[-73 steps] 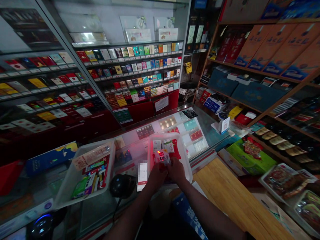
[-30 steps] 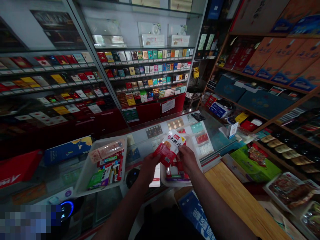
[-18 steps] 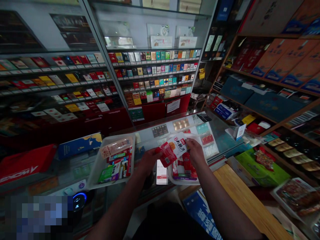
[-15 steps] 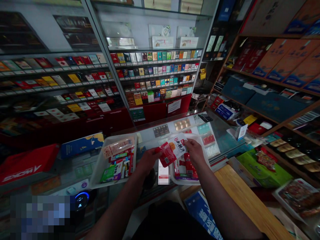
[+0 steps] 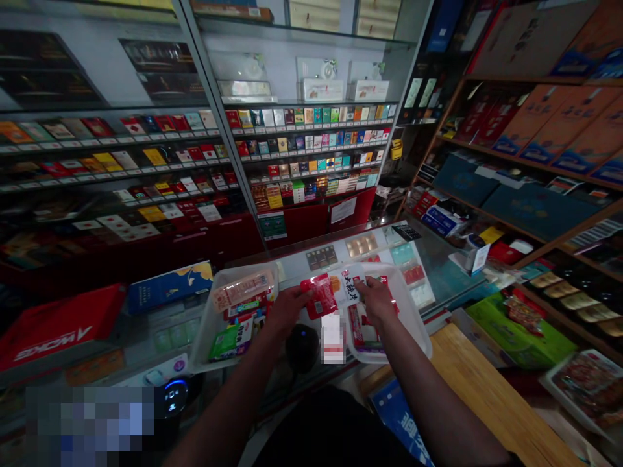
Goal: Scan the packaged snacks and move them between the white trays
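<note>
- Packet (image 5: 320,296) of red foil with a white label: I have it lower now, just above the right tray (image 5: 413,337).
- Left hand (image 5: 291,312) pinches the red end, right hand (image 5: 377,300) the white end; my 2 hands stay apart, with the packet between them.
- Left tray (image 5: 207,344) sits beside it, loaded with mixed packets.
- Black scanner (image 5: 302,347) and blurred white card (image 5: 333,337) lie directly below my hands, on the glass table (image 5: 438,292), between the 2 trays.
</note>
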Demonstrator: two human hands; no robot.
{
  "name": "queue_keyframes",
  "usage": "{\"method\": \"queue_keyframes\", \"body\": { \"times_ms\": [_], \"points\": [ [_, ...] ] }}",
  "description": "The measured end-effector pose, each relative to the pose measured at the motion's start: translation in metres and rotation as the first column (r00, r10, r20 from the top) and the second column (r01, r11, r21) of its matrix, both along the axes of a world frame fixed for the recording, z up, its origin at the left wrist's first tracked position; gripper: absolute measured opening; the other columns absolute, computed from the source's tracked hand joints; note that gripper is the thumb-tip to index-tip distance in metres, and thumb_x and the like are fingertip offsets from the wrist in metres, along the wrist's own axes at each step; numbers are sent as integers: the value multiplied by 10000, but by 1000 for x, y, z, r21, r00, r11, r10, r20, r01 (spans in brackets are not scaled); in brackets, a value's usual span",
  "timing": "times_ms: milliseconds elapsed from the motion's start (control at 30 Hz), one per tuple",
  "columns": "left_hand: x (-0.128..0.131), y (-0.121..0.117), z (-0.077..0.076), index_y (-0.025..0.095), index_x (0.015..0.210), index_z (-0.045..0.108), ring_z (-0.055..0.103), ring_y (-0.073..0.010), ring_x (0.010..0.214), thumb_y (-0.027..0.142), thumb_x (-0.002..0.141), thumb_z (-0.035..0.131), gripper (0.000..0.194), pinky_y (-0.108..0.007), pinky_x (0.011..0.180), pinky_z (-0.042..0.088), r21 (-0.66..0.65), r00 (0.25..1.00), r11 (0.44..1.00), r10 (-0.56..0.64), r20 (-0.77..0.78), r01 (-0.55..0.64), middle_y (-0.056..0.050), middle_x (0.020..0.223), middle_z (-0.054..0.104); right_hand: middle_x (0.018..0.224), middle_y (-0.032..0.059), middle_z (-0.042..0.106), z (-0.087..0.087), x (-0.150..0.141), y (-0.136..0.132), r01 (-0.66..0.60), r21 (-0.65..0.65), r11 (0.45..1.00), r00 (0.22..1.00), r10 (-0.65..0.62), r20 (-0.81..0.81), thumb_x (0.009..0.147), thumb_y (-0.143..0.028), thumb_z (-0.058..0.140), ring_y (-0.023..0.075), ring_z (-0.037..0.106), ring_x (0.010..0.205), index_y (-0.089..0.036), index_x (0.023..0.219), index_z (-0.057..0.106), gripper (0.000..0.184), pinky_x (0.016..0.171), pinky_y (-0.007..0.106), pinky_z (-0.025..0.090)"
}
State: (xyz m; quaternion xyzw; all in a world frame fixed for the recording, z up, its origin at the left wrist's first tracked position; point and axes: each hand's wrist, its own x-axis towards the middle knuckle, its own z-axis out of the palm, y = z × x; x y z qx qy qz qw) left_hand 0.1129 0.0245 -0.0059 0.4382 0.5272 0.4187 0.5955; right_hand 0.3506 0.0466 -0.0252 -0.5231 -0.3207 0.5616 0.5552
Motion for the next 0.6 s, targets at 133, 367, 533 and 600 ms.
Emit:
{"method": "queue_keyframes", "body": {
  "times_ms": [133, 367, 533, 600],
  "points": [
    [-11, -3, -1, 168, 823, 753, 630, -177, 668, 518, 721, 785, 366, -268, 618, 454, -10, 1000, 1000, -1, -31, 1, -45, 735, 742, 768, 11, 765, 1, -16, -3, 34, 4, 999, 999, -34, -34, 651, -430, 811, 202, 684, 682, -205, 877, 732, 328, 652, 319, 542],
    [-26, -2, -13, 159, 797, 762, 620, -177, 630, 473, 654, 848, 355, -278, 592, 453, -37, 999, 999, 34, -33, -35, -44, 682, 722, 783, 36, 764, 1, -41, -12, 20, 16, 1000, 991, -18, -129, 653, -427, 839, 244, 717, 746, -201, 901, 713, 358, 664, 352, 554],
    [-30, -2, -25, 163, 907, 754, 659, -184, 675, 498, 678, 835, 414, -291, 621, 498, -66, 992, 992, 114, 55, -110, -47, 745, 745, 949, 81, 779, -1, -60, -19, 11, 35, 999, 952, 0, -307, 655, -450, 870, 267, 726, 869, -210, 966, 711, 424, 672, 360, 567],
    [-31, -2, -27, 163, 927, 743, 658, -179, 666, 515, 683, 826, 436, -294, 615, 507, -80, 987, 988, 137, 82, -131, -43, 755, 746, 979, 76, 773, -4, -69, -23, 2, 35, 999, 951, 9, -309, 666, -474, 870, 249, 719, 883, -217, 953, 704, 419, 706, 351, 568]
  ]
}}
